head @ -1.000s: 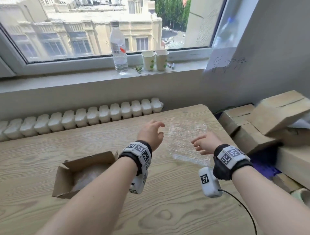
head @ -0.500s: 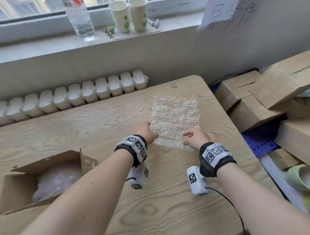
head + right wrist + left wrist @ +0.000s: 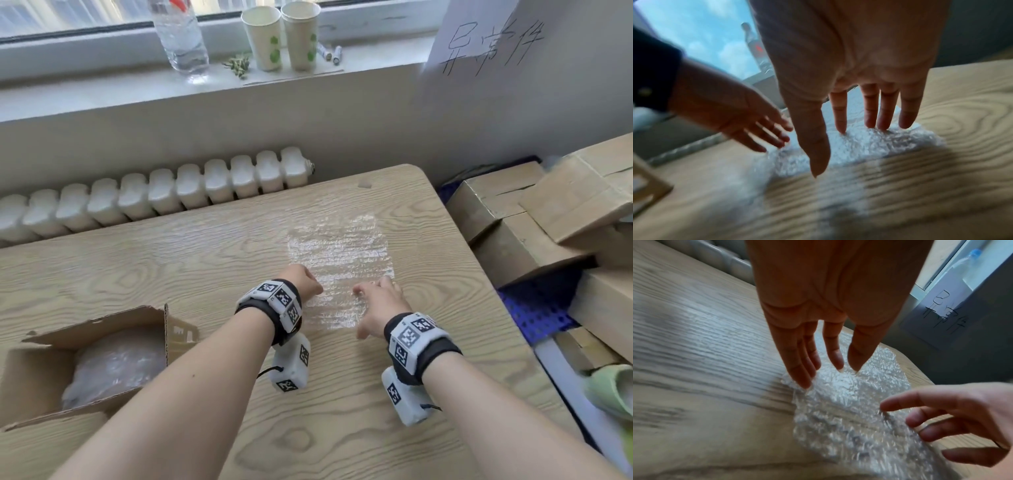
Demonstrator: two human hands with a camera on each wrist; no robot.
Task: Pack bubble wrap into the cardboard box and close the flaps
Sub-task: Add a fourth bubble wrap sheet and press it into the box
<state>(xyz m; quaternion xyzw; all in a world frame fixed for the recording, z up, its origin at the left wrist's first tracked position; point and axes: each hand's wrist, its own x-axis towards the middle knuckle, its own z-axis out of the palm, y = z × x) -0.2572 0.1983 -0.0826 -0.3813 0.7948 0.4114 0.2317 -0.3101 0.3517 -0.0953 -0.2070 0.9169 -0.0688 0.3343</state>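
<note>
A clear bubble wrap sheet [image 3: 340, 253] lies flat on the wooden table [image 3: 171, 260]. My left hand [image 3: 310, 286] rests its straight fingertips on the sheet's left near part [image 3: 849, 386]. My right hand [image 3: 373, 294] touches the right near part with straight fingers [image 3: 871, 113]. Neither hand curls round the sheet. The open cardboard box [image 3: 30, 377] stands at the near left, flaps up, with crumpled bubble wrap [image 3: 116, 366] inside it.
A white radiator [image 3: 164, 192] runs behind the table's far edge. A water bottle [image 3: 181, 37] and two paper cups [image 3: 281, 34] stand on the windowsill. Stacked cardboard boxes [image 3: 534, 222], a blue crate [image 3: 537, 305] and a green slipper [image 3: 609, 390] crowd the right side.
Both hands came down from the air onto the sheet and now lie a little farther over it. The view tilted down toward the table.
</note>
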